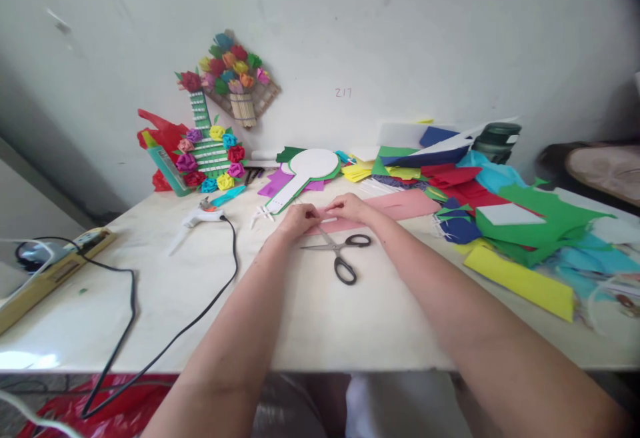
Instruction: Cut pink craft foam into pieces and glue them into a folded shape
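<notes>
My left hand [301, 219] and my right hand [349, 207] are close together at the middle of the table, fingers closed on the near left end of a pink sheet of paper [406, 206]. A small white strip [329, 220] lies on the pink between them. What exactly the fingertips pinch is too small to make out. Just below, black-handled scissors [338, 247] rest on the table with their blades spread. Behind the hands is a white round-headed cutout with a handle [314, 165], edged in green.
A white hot glue gun [203, 217] lies at left, its black cord [235, 251] looping over the table edge. A power strip [60, 281] is far left. A paper-flower guitar [210, 151] stands against the wall. Coloured sheets [520, 215] pile up at right beside a yellow piece [520, 280].
</notes>
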### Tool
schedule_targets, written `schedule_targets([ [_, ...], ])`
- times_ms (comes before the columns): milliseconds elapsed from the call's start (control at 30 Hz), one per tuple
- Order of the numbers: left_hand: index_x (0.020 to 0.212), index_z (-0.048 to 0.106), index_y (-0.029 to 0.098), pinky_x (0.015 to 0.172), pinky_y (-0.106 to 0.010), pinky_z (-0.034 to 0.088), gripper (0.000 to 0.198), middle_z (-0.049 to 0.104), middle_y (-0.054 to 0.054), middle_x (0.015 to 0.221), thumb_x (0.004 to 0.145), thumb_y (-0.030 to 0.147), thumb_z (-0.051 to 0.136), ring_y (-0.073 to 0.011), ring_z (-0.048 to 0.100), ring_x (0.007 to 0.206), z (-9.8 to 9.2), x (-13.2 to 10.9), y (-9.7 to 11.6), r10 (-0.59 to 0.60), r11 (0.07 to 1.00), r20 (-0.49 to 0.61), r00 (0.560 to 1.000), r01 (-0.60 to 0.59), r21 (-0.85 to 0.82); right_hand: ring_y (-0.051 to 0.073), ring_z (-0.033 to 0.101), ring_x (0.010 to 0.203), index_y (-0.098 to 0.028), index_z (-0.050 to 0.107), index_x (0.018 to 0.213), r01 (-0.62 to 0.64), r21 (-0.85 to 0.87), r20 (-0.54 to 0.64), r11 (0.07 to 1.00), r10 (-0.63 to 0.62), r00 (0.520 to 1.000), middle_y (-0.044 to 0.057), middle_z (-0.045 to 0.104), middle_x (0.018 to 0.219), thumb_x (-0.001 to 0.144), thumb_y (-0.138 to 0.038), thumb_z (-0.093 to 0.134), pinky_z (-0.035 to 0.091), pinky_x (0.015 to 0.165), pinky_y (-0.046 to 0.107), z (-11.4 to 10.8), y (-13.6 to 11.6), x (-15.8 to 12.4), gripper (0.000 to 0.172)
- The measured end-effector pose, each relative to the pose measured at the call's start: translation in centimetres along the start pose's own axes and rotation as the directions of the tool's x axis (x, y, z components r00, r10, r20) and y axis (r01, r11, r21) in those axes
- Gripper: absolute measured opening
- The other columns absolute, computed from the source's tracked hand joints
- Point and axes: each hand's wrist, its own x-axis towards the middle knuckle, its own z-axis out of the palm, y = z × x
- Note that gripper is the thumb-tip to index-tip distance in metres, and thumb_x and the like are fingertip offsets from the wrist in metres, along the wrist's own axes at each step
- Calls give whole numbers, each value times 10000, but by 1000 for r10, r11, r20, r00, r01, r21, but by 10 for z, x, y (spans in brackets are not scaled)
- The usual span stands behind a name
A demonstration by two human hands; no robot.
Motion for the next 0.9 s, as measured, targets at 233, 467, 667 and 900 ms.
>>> schedule_targets([
  [233, 713, 661, 153, 639, -222, 431, 118, 648, -11, 700, 640, 215, 591, -118, 554, 636, 0, 2, -1, 30, 999, -3, 1000, -30, 33, 101, 537, 523, -144, 677, 728, -144, -219, 170, 965, 183, 968, 26, 648, 624, 693, -294, 559, 384, 515, 199, -37, -37, -26, 194],
  [467, 771, 684, 153, 667, -223, 443, 166, 663, -29, 763, 665, 237, 589, -134, 583, 694, -1, 2, -2, 48, 997, 19, 999, -49, 65, 212, 595, 806, -227, 663, 915, 16, -605, 362, 796, 258, 896, 53, 670, 874, 588, -559, 595, 386, 620, 262, -37, -85, -66, 471],
  [667, 804, 683, 161, 691, -228, 440, 181, 658, -28, 792, 683, 234, 568, -134, 577, 713, -2, 3, -2, 79, 987, 52, 995, -85, 136, 246, 586, 850, -213, 643, 970, 100, -685, 408, 722, 267, 873, 75, 659, 931, 593, -492, 592, 390, 618, 288, -29, -96, -78, 472],
  [900, 826, 679, 160, 686, -226, 433, 207, 653, -34, 798, 688, 222, 538, -138, 570, 717, -2, 2, 0, 85, 978, 57, 995, -95, 187, 229, 590, 833, -169, 659, 923, 126, -701, 424, 702, 267, 865, 99, 656, 930, 593, -178, 539, 378, 580, 262, -27, -110, -86, 351],
])
